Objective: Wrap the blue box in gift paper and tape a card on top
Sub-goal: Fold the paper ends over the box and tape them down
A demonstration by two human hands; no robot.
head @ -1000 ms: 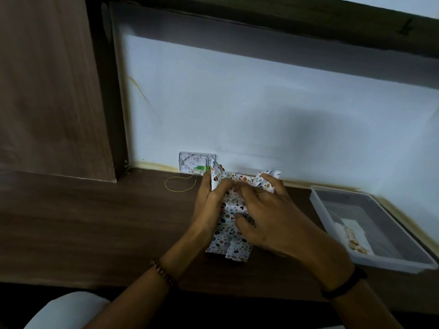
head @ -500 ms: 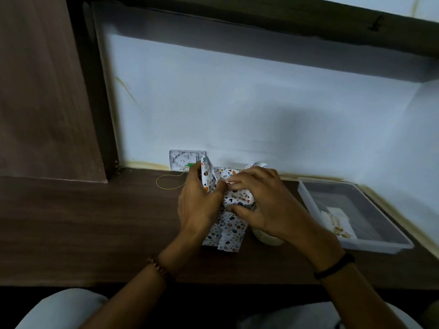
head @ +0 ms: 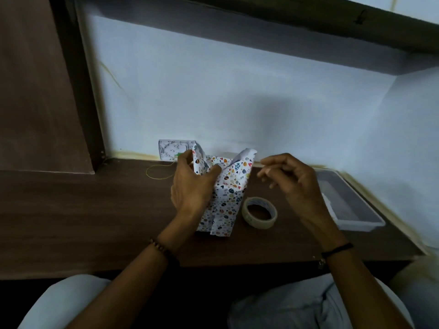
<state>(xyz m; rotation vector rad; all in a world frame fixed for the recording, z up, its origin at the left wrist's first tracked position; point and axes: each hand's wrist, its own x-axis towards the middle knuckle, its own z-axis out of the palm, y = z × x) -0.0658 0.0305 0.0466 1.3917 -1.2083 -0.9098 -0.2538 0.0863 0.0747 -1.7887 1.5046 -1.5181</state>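
White gift paper (head: 225,198) with small coloured prints covers the box on the dark wooden desk; no blue of the box shows. Two loose paper flaps stand up at its far end. My left hand (head: 192,186) grips the left side of the parcel, thumb pressed on the folded paper. My right hand (head: 289,181) hovers to the right of the parcel, off the paper, fingers loosely curled and apart, holding nothing. A roll of clear tape (head: 259,212) lies flat on the desk just right of the parcel, below my right hand.
A clear plastic tray (head: 356,217) sits at the right end of the desk (head: 95,210). A patterned card or packet (head: 174,149) leans on the white wall behind the parcel. A thin yellow loop (head: 158,172) lies left of it. A wooden panel stands at far left.
My right hand has come off the parcel and moved right, uncovering the tape roll. The far paper flaps have sprung up. My left hand stays on the parcel.
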